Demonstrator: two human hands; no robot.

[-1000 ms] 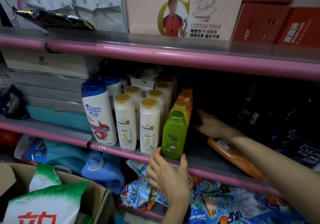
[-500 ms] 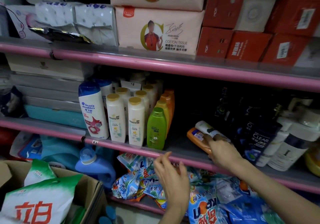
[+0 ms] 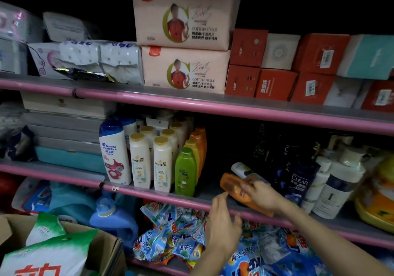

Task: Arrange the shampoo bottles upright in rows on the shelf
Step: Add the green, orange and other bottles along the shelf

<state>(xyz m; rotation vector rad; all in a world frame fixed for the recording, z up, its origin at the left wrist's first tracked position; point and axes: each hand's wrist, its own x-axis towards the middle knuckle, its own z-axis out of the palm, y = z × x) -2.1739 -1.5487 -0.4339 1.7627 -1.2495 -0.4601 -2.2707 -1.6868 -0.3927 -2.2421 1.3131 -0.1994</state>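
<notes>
A pink-edged shelf (image 3: 149,192) is holding shampoo bottles, with tissue packs stacked on the shelf above it and detergent bags lying on the one below it. On the shelf, standing rows are already forming: a white Head & Shoulders bottle (image 3: 115,154) at the left, two rows of Pantene bottles (image 3: 139,160) beside it, then a green bottle (image 3: 185,172) fronting a row of orange ones. To the right of the green bottle, across a bare gap of shelf, an orange bottle (image 3: 234,188) is lying on its side, with a white bottle (image 3: 239,168) lying just behind it.

The right hand (image 3: 263,195) is grasping the orange bottle, fingers curled around its middle. The left hand (image 3: 222,224) is hovering just below the shelf edge, its grip released and fingers relaxed, holding nothing.

The step in hand appears to be lifting the fallen orange bottle. The next move likely calls for tipping it upright and setting it in the gap beside the green bottle.

Compared with half a second ago, the left hand is sitting further right, nearer the orange bottle, and the right hand is now wrapping the bottle more fully.
</notes>
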